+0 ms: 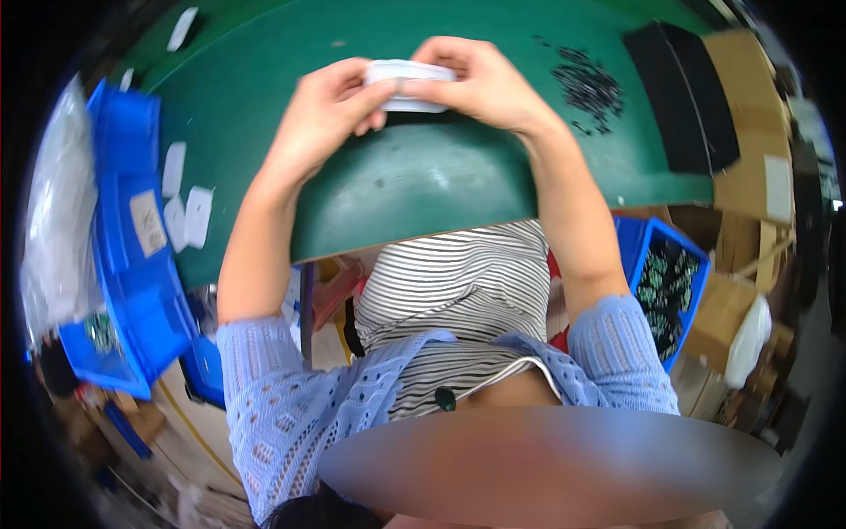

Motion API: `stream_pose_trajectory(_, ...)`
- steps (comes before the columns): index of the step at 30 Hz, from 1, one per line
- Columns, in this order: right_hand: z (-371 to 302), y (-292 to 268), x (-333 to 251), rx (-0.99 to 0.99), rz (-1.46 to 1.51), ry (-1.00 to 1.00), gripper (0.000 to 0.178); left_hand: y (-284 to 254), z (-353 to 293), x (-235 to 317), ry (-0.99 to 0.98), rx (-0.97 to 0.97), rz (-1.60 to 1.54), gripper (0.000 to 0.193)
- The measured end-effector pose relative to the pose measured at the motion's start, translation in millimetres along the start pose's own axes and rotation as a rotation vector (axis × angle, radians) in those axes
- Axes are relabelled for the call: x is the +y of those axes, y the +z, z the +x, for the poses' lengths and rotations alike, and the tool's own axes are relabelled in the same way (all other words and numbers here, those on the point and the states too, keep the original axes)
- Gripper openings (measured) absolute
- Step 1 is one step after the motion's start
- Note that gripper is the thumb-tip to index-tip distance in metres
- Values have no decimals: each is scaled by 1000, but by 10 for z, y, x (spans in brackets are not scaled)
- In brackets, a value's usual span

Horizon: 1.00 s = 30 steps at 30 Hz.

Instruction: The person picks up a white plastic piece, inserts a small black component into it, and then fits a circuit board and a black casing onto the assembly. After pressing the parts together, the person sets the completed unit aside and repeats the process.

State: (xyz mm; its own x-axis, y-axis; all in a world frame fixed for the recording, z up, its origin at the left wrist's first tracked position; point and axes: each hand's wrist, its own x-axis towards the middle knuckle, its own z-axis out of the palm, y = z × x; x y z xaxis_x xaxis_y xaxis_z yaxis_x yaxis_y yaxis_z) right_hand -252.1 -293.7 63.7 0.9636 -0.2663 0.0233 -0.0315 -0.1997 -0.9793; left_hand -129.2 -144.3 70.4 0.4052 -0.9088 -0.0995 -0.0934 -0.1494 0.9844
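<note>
A small white plastic case (414,101), oblong with rounded corners, is held up over the green table. My left hand (332,110) grips its left end, the thumb lying across its face. From the other side my right hand (476,84) holds the right end, its thumb pressed on the face close to the left thumb. Both hands are closed on this one piece. What lies inside or behind the case is hidden.
On the green table (414,185), small black parts (589,88) lie in a heap at the right, near a black box (683,97). Several flat white pieces (198,216) lie at the left beside blue bins (132,203). Another blue bin (674,282) holds green-and-black parts at the lower right.
</note>
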Motion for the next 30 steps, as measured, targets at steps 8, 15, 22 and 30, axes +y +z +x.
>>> stream_pose_trajectory(8,-9,72,49,208,34,-18,24,36,48,-24,16,65,-293,20)
stream_pose_trajectory(15,-308,-1,171,569,-188,-193,35,-63,300,-400,33,199,-46,18)
stream_pose_trajectory(22,-2233,-393,384,1346,-415,-118,14,-158,329,-427,149,221,320,18)
stream_pose_trajectory(30,-5116,-998,1569,1605,-1156,1602,51,-252,425,-531,274,358,654,25)
